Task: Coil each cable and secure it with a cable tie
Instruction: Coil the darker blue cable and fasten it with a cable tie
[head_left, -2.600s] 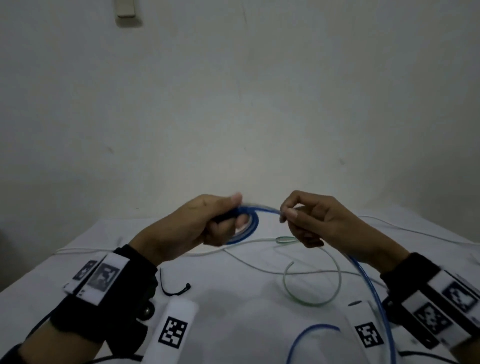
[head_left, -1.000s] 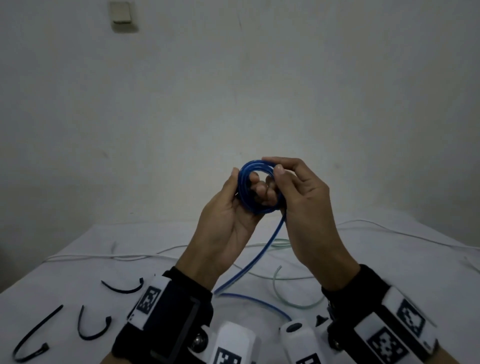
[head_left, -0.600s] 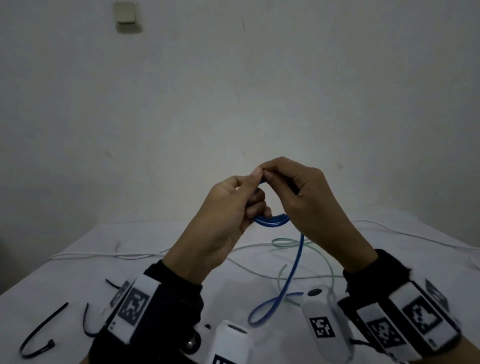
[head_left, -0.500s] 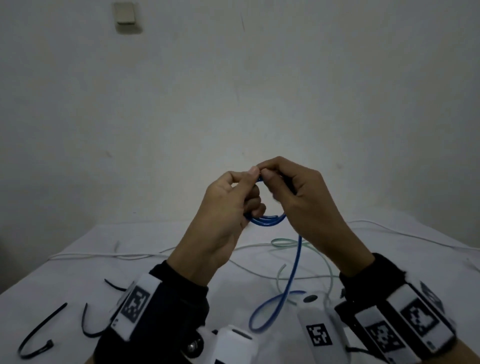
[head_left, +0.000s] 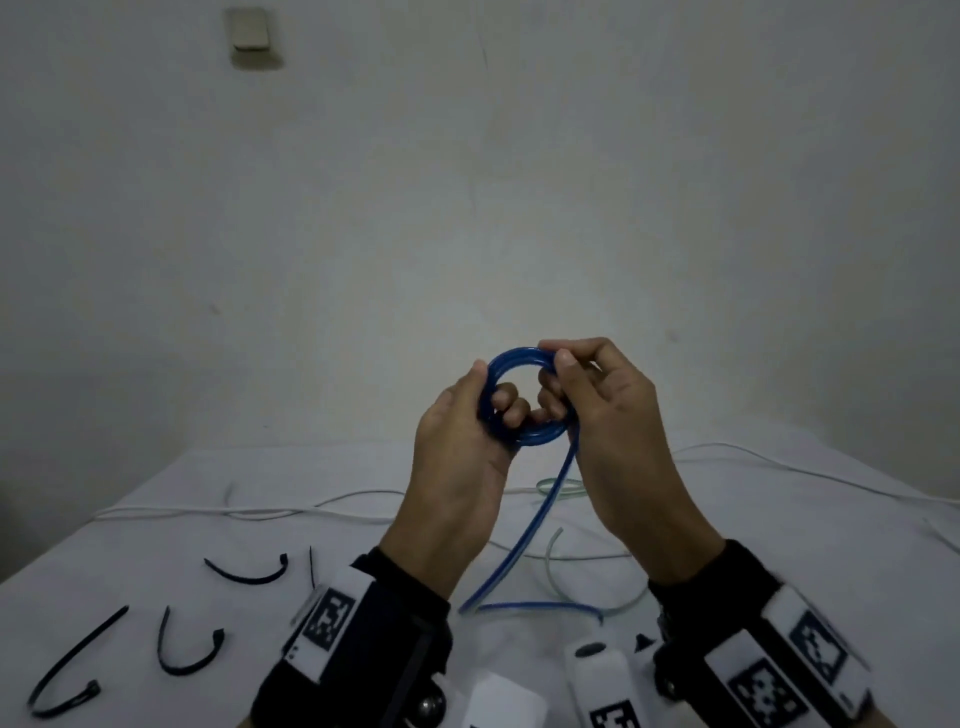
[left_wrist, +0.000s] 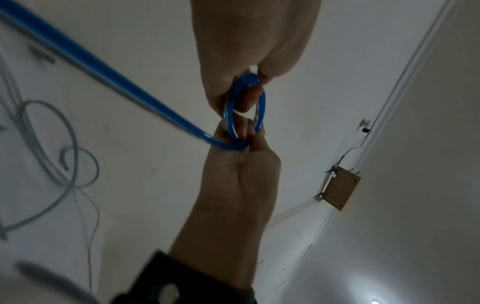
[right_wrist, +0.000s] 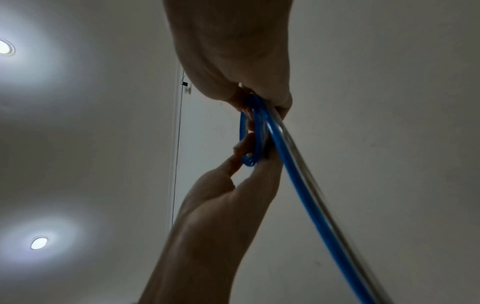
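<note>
Nearest me, on the white table (head_left: 779, 525), the free tail of the blue cable (head_left: 524, 540) lies in a bend between my wrists and then climbs to my hands. To the left of it I count 3 black cable ties (head_left: 187, 649) lying loose, plus a short dark piece I cannot make out. A pale green cable (head_left: 558, 561) and thin white cables (head_left: 249, 512) sprawl further back, not yet coiled.

I judge the blue cable light and springy: it holds a round loop but wants to open, and its glossy jacket looks slippery, so the coil needs pinching across all its turns at once, on opposite sides of the ring.

That is roughly the hold I have. My left hand (head_left: 462, 457) is raised in front of the wall, fingers curled through the ring and thumb on its outer left edge, clamping the stacked turns. My right hand (head_left: 608, 415) is curled on the ring's right side, thumb and forefinger pinching the top of the newest turn, with the tail running down from beneath it. In the wrist views the coil (left_wrist: 245, 111) shows as several turns, held edge-on between the 2 hands.

I reckon the tail has a few wraps left before a tie goes on.
</note>
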